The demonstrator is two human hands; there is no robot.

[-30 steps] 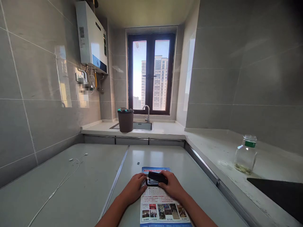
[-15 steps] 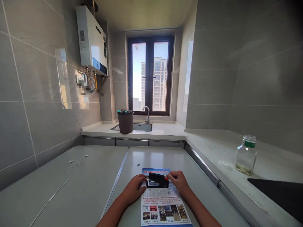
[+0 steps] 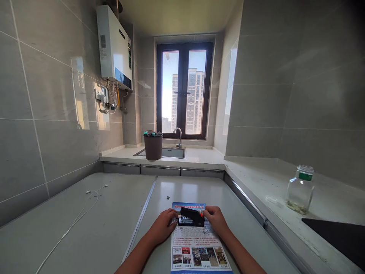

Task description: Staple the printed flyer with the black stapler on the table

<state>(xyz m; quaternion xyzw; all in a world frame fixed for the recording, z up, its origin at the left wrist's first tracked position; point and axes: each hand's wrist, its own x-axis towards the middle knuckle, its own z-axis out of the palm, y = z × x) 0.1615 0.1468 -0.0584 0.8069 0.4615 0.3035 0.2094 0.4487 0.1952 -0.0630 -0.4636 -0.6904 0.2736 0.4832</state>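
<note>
Stapler (image 3: 191, 217) lying on the upper part of the flyer (image 3: 196, 242), which sits on the table (image 3: 114, 232); arm angled up off base. Right hand (image 3: 216, 219) pinching its right end at the red tab. Left hand (image 3: 163, 225) fingers at the opposite end; can't tell if gripping or just touching. Small grey bits (image 3: 168, 198) beyond flyer, cable (image 3: 74, 223) off left.

One camera, worn on the person's head, looks forward and down across the table (image 3: 114, 217) toward the window (image 3: 183, 91) on the far side. The left hand (image 3: 163, 225) and right hand (image 3: 216, 219) are near it, low in the middle of the view; the sink (image 3: 173, 153) lies farther off, higher up.
</note>
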